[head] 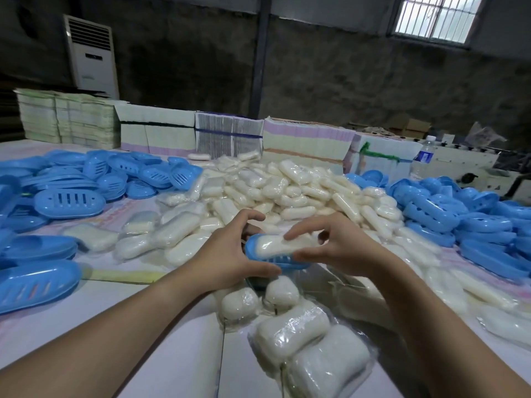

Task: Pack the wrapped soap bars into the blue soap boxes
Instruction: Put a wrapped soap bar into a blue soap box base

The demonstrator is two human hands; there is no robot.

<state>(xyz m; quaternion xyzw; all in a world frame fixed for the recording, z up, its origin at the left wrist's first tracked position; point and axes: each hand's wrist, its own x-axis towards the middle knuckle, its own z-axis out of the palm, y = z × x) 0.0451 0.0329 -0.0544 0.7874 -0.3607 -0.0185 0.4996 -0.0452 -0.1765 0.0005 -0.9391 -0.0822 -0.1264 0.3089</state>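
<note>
I hold a blue soap box half above the table at mid-frame. My left hand grips its left end, thumb under the front edge and fingers arched over the back. A wrapped white soap bar lies in the box. My right hand pinches the bar's right end, index finger on top and thumb at the box's front edge. A big heap of wrapped soap bars lies behind my hands. Blue box halves are piled at the left and at the right.
More wrapped soaps lie just under my forearms. Stacks of flat cartons line the table's far side, with a water bottle at the right. A white air conditioner stands against the back wall.
</note>
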